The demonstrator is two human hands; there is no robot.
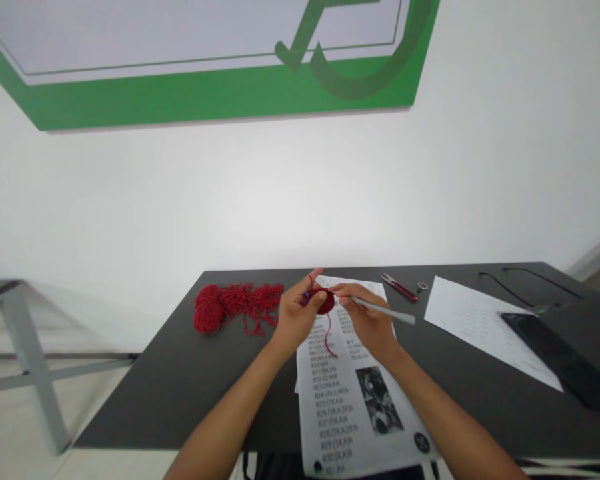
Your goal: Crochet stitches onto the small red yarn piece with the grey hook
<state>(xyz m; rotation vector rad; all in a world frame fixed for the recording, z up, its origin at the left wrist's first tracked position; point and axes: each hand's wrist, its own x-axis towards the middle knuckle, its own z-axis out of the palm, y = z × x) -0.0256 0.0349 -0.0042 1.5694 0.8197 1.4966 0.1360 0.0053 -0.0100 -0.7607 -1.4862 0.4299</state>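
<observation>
A small round piece of red crochet work [324, 302] is pinched between the thumb and fingers of my left hand [299, 310], with the forefinger raised and red yarn running over it. From the piece a short yarn tail [329, 340] hangs down over the printed sheet. My right hand [367, 313] grips a crochet hook [397, 315] with a pale grey handle, its tip at the edge of the red piece. A bit of purple shows beside the left fingers; I cannot make out what it is. Below both hands lies the printed pattern sheet [325, 400].
A ball of red yarn [209, 310] with loose tangled strands [255, 303] lies on the dark table [180, 393] at left. Red-handled thread snips [400, 288], a small metal ring [422, 287], a white paper [480, 323], eyeglasses [510, 287] and a black phone [555, 353] are at right.
</observation>
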